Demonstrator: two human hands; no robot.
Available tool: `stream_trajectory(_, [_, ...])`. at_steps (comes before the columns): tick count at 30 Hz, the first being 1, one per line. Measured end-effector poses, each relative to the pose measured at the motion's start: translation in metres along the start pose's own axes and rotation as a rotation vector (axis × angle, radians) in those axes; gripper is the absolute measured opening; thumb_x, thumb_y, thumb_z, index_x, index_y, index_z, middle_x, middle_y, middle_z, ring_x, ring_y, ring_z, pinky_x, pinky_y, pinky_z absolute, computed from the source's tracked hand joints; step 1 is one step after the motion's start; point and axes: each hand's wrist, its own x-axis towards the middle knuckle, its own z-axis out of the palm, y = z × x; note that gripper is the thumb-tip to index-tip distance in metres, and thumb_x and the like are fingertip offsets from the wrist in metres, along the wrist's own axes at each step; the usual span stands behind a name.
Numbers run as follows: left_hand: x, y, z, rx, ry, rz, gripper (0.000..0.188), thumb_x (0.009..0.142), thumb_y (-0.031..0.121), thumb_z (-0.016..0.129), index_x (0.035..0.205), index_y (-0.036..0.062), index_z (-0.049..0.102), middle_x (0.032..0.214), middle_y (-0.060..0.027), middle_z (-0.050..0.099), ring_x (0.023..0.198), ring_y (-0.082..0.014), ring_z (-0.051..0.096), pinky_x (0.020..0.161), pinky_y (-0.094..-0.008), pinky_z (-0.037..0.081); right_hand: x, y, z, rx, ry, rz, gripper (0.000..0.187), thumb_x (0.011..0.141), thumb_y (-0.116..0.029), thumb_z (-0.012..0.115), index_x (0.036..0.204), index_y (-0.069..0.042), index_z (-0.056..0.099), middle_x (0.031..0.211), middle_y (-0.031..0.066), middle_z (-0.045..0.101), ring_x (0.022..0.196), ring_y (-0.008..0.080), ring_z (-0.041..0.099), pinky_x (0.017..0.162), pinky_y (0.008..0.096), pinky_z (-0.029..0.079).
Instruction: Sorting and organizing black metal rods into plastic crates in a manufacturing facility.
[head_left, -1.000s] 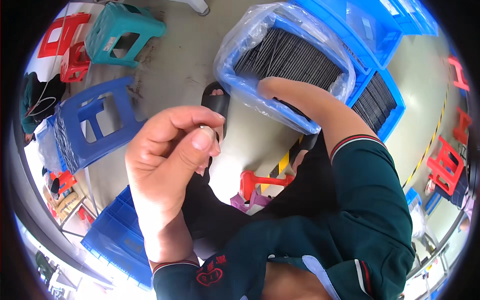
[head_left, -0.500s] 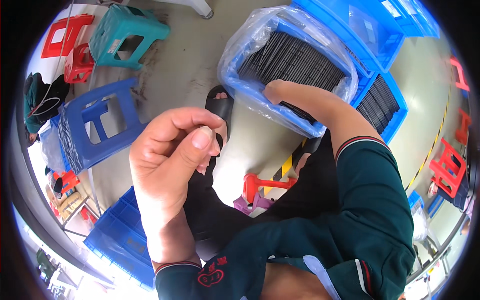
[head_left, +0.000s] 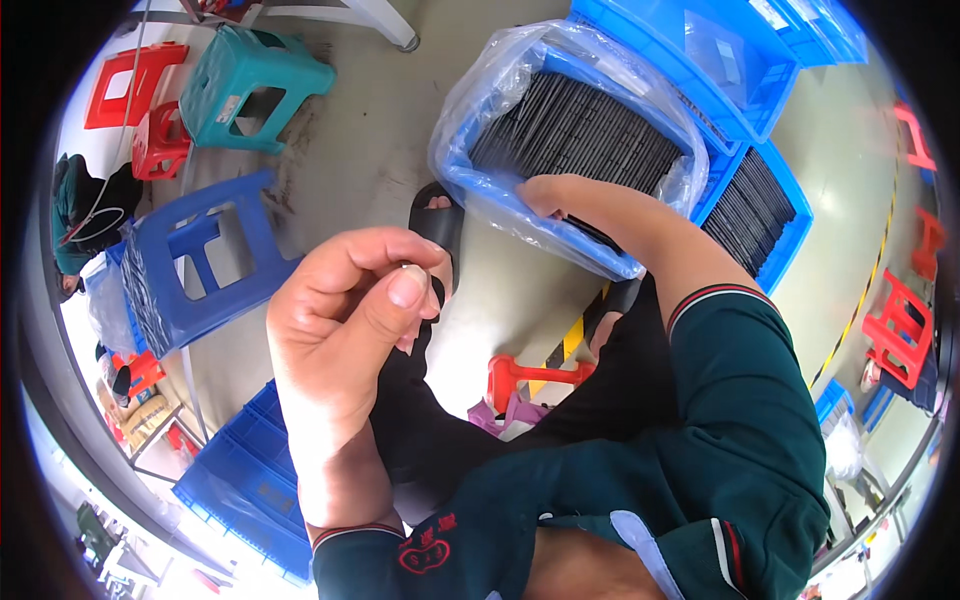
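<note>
Raised in front of my lap, my left hand (head_left: 350,325) is closed, thumb and index finger pinched together. Whatever it may hold is too small or hidden to make out. My right arm stretches forward to a blue bin lined with a clear plastic bag (head_left: 463,140). There my right hand (head_left: 543,193) bends down at the bin's near left side, its fingers hidden from view. Many thin black strip-like parts (head_left: 590,125) stand packed in rows inside the bin, just beyond that hand.
A second blue bin (head_left: 797,225) with similar black parts adjoins on the right; blue crates (head_left: 745,60) stand behind. Left are a blue stool (head_left: 250,245), a green stool (head_left: 265,75) and a blue crate (head_left: 235,470). A red stool (head_left: 530,372) sits between my legs.
The view has shifted slightly, so the bins and stools sit a little differently. My right hand has turned slightly at the bin's near side. My left hand keeps its pinch.
</note>
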Motion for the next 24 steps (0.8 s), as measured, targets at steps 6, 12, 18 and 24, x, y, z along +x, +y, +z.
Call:
stream_trajectory(6, [0.008,-0.005,0.012,0.041,-0.023,0.090,0.022,0.086,0.014,0.059,0.096,-0.0059,0.058,0.069,-0.0071,0.054,0.053,-0.0081,0.044,0.047,-0.0188,0.034,0.037,0.061,0.019,-0.486,0.245,-0.284,0.024,0.070,-0.013,0.060,0.089,0.000,0.064,0.088,0.0184,0.064,0.090,0.0360,0.061,0.079,0.0387,0.051])
stream_trajectory(12, [0.006,-0.001,0.003,-0.022,-0.029,0.046,0.016,0.083,0.007,0.063,0.094,-0.0046,0.061,0.074,-0.0074,0.061,0.062,-0.0074,0.053,0.053,-0.0176,0.039,0.053,0.021,0.006,-0.252,0.158,0.031,0.028,0.079,-0.014,0.054,0.104,-0.010,0.066,0.104,0.0132,0.064,0.096,0.0319,0.061,0.081,0.0381,0.049])
stream_trajectory(18, [0.007,-0.004,0.003,0.042,0.021,0.070,0.021,0.086,0.012,0.060,0.097,-0.0055,0.058,0.069,-0.0077,0.055,0.054,-0.0085,0.044,0.046,-0.0189,0.034,0.078,0.023,0.007,-0.100,0.217,0.201,0.028,0.083,-0.018,0.049,0.102,-0.012,0.067,0.106,0.0144,0.063,0.099,0.0325,0.060,0.083,0.0399,0.048])
stream_trajectory(24, [0.003,-0.006,-0.011,0.066,0.042,0.036,0.020,0.085,0.012,0.060,0.095,-0.0056,0.059,0.068,-0.0073,0.055,0.054,-0.0089,0.045,0.047,-0.0196,0.034,0.084,-0.008,0.011,-0.089,0.265,0.185,0.029,0.084,-0.020,0.046,0.104,-0.014,0.067,0.105,0.0152,0.063,0.098,0.0320,0.060,0.084,0.0385,0.047])
